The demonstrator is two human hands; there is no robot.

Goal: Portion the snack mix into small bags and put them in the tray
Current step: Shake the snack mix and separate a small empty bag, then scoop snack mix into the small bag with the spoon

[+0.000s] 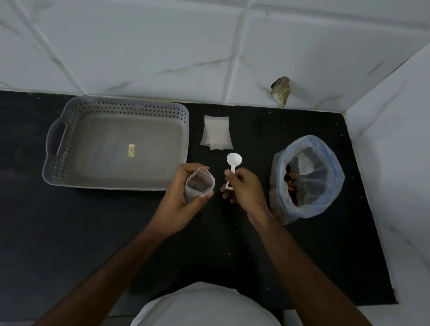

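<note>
My left hand (pixel 178 206) holds a small clear bag (pixel 199 185) upright with its mouth spread open; nothing shows inside it. My right hand (pixel 245 190) grips the handle of a white plastic spoon (pixel 233 164), whose empty bowl points away from me. A large clear bag of snack mix (pixel 308 178) with a blue rim stands open to the right of that hand. The grey perforated tray (pixel 58 163) lies at the left with only a small yellow sticker on its floor. A stack of flat small bags (pixel 217 132) rests between the tray and the snack bag.
Everything sits on a black counter (pixel 79 230). White marble-patterned tiles form the back wall (pixel 165 46) and a side wall (pixel 409 174) close on the right. A chipped hole (pixel 281 90) marks the back wall above the counter.
</note>
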